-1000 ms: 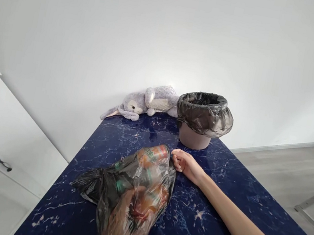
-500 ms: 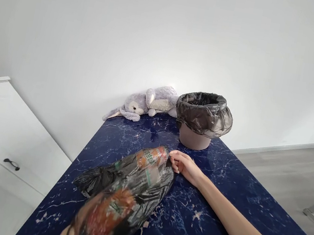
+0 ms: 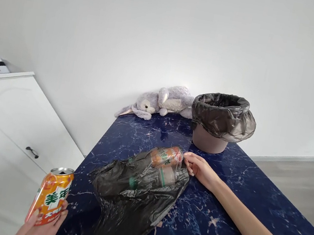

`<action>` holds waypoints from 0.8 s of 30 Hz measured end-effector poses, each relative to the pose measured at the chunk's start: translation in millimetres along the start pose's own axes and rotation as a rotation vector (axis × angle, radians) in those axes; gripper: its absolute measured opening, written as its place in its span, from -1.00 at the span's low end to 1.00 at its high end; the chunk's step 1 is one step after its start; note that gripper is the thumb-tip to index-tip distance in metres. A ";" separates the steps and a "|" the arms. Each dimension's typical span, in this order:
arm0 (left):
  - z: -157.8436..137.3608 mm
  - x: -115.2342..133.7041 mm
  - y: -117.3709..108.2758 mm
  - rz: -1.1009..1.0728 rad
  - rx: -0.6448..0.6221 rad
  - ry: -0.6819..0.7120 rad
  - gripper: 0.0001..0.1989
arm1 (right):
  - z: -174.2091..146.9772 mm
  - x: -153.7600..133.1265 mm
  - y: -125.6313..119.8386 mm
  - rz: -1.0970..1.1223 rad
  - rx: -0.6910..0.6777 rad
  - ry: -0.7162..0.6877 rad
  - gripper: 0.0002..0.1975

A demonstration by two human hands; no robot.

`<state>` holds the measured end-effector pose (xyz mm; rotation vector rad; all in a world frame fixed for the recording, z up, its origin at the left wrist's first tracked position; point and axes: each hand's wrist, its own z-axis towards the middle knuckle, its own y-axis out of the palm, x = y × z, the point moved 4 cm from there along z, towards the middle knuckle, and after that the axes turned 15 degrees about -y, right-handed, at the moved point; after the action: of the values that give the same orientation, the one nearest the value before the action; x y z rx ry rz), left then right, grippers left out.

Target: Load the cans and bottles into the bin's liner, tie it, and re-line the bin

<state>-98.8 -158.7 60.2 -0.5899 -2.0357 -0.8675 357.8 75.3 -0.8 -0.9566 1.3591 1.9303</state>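
My left hand (image 3: 45, 227) is closed around the lower part of an orange soda can (image 3: 52, 192) with green lettering and an opened top, held upright left of the table edge. A thin black plastic bag (image 3: 135, 207) lies spread on the table. Through its film show another orange soda can (image 3: 166, 156) and a clear container with a green stripe (image 3: 167, 176). My right hand (image 3: 198, 168) pinches the far right end of the bag, beside that can.
A bin (image 3: 209, 139) lined with a black bag stands at the back right of the blue marbled table (image 3: 216, 209). Left of it, a grey plush rabbit (image 3: 162, 102) lies against the wall. A white cabinet (image 3: 16, 121) with dark handles is on the left.
My left hand has come out of the bag with a soda can and moved left. The bag has sunk flatter. My right hand keeps its hold; the view has shifted slightly.
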 end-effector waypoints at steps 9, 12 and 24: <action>-6.0 -20.2 43.7 -0.247 -0.087 -0.198 -0.36 | -3.0 3.7 -2.2 -0.042 0.014 0.016 -0.63; -3.2 -23.7 50.3 -0.309 -0.091 -0.225 -0.39 | -3.7 2.9 -1.2 -0.057 0.015 0.020 -0.62; 20.9 -39.6 37.8 -0.105 -0.289 -0.129 -0.26 | -6.2 4.6 -2.2 -0.105 0.036 0.052 -0.61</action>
<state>-62.5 -122.0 32.3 -0.7167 -2.0872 -1.2276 358.3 70.3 -7.1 -1.0464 1.3406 1.8092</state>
